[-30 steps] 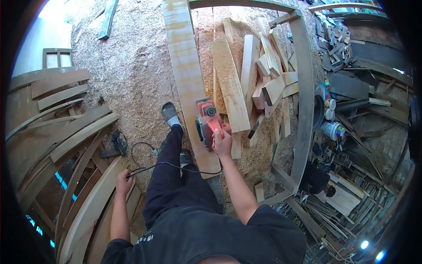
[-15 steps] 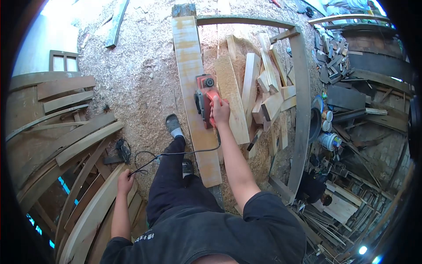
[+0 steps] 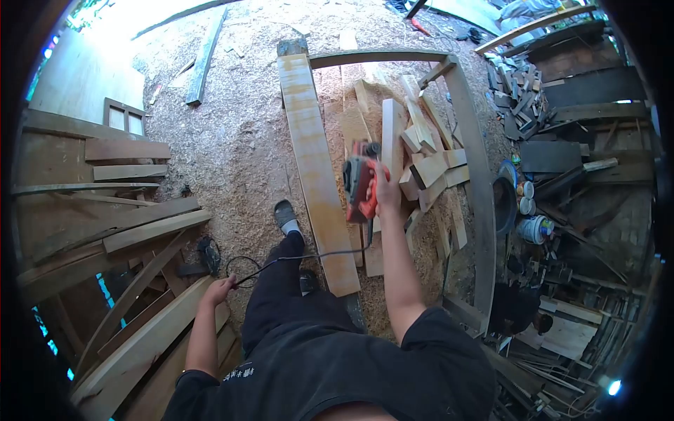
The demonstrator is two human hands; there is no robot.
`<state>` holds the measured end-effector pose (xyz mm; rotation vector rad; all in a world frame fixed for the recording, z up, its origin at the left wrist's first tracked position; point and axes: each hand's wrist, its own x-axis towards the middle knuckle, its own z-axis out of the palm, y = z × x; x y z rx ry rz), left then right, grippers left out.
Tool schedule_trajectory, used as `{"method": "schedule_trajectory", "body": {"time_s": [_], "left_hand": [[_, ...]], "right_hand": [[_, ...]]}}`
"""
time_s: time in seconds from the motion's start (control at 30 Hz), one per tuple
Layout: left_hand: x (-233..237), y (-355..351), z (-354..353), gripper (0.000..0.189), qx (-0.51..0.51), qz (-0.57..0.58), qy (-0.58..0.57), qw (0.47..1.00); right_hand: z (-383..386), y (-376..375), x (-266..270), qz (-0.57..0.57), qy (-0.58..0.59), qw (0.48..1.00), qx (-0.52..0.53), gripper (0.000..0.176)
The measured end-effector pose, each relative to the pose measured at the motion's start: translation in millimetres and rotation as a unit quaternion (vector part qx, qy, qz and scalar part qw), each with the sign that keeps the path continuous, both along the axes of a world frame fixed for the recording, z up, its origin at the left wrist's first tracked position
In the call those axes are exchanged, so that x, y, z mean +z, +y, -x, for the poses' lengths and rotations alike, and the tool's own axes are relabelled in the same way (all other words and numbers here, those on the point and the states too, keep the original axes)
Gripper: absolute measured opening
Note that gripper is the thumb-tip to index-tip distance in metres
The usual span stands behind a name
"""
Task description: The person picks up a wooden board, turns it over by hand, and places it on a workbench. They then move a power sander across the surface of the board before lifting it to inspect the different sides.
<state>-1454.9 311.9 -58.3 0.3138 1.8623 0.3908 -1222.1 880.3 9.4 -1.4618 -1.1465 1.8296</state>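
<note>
A red-and-black electric planer (image 3: pixel 359 184) is in my right hand (image 3: pixel 385 189), whose fingers wrap round its handle. It is tilted up and held beside the right edge of a long wooden board (image 3: pixel 319 196), off the board's face. The board has pale and yellowish-brown patches and lies lengthwise in front of me. From the planer a black power cord (image 3: pixel 319 255) runs left across my leg to my left hand (image 3: pixel 222 289), which is closed on it at my left side.
Right of the board, loose planks (image 3: pixel 393 140) and offcuts lie inside a timber frame (image 3: pixel 481 189). Curved timbers (image 3: pixel 151 337) are stacked at my left. Shavings (image 3: pixel 246 154) cover the floor. Buckets (image 3: pixel 535 229) stand right; beyond them a person in dark clothing (image 3: pixel 512 309) is partly visible.
My right hand has lifted the planer off the board and moved it right, tilting it. My left hand still grips the cord. The view has shifted slightly.
</note>
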Motion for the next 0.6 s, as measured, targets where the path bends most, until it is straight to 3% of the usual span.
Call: {"method": "schedule_trajectory", "body": {"time_s": [0.13, 0.2, 0.3, 0.5, 0.6], "left_hand": [[4, -14, -43, 0.068, -0.026, -0.064, -0.017, 0.997], [0, -25, -68, 0.074, -0.121, -0.004, -0.033, 0.992], [-42, -57, -98, 0.081, -0.200, 0.061, 0.013, 0.978], [-73, -78, -149, 0.083, -0.230, 0.096, 0.084, 0.965], [-57, -54, -172, 0.083, -0.273, 0.128, 0.099, 0.948]], "right_hand": [[-113, -78, -1, 0.045, -0.038, 0.997, -0.052, 0.040], [-164, -118, -9, 0.076, -0.057, 0.992, -0.078, 0.038], [-235, -165, -37, 0.139, -0.076, 0.980, -0.119, 0.034], [-326, -228, -100, 0.207, -0.109, 0.959, -0.158, 0.032], [-347, -236, -121, 0.203, -0.093, 0.963, -0.151, 0.034]]}}
